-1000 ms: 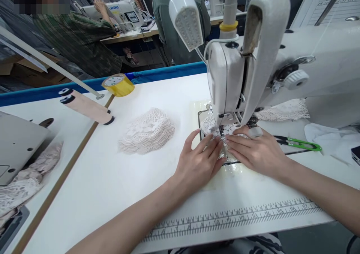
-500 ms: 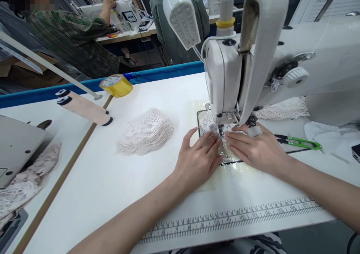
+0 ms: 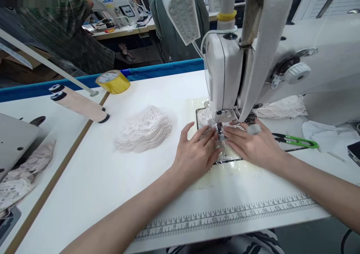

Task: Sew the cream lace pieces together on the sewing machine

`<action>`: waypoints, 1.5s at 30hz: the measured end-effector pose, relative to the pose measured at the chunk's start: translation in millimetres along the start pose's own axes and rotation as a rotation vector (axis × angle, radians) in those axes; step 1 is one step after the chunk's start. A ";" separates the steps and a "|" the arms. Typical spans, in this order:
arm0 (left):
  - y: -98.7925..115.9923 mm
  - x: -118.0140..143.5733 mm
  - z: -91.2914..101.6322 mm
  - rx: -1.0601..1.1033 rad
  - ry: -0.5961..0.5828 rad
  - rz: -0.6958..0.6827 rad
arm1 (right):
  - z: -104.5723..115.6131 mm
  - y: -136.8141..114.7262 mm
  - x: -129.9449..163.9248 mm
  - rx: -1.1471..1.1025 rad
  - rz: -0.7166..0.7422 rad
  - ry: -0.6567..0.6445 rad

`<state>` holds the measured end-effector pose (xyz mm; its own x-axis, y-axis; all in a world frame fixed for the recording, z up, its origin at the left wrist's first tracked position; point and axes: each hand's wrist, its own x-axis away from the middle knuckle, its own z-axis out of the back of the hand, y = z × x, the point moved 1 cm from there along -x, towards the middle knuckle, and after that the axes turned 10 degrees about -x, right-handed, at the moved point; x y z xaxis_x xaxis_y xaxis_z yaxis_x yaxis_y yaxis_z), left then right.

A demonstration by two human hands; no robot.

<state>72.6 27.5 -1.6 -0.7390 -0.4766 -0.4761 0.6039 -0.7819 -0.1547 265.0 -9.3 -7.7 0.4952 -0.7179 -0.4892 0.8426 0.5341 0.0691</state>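
A small piece of white openwork lace (image 3: 206,118) lies beneath the white industrial sewing machine (image 3: 226,74), around its dark metal presser foot (image 3: 220,130). The left hand (image 3: 194,149) is palm down just left of the foot, fingers loosely bent, little finger raised, fingertips on the lace. The right hand (image 3: 251,143) is flatter, its fingers extended to the foot's right, also at the lace. Neither closes round anything; both seem to steady the cloth

This piece looks mid-seam, judging by its place under the foot. A layered, fan-shaped stack of off-white lace (image 3: 144,130) lies well left of the machine, and a pale lace strip with a scalloped edge (image 3: 284,108) lies under the machine's arm, on its right. Which of these is sewn and which is left cannot be told; no finished seam shows. Green-handled thread snips (image 3: 302,142) lie right of the machine, untouched

The needle point and stitch line are too small to make out, and the fingers cover much of the lace. The machine's right end is cut off, as is a bundle of beige lace (image 3: 28,175) far to its left
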 end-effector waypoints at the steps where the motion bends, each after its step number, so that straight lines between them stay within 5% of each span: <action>1: 0.0 0.0 -0.3 -0.003 -0.001 0.000 | -0.3 0.1 0.0 -0.002 -0.001 -0.001; 16: -10.2 -1.1 0.5 -0.123 -0.088 0.007 | 2.2 -0.4 -1.6 0.000 0.020 -0.009; 24: -10.0 0.8 18.2 -0.149 0.141 -0.053 | 15.1 -8.1 -0.9 -0.085 0.054 0.075; 30: -10.3 1.2 2.2 0.093 0.010 -0.116 | 13.7 -18.3 1.2 -0.213 0.044 0.035; 45: -4.4 6.3 3.0 -0.024 -0.091 -0.083 | 7.4 -9.1 -0.3 -0.104 -0.088 -0.115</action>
<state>64.3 26.7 -1.3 -0.8100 -0.4463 -0.3804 0.5460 -0.8107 -0.2112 258.7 -17.2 -1.7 0.4464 -0.8073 -0.3859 0.8603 0.5058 -0.0630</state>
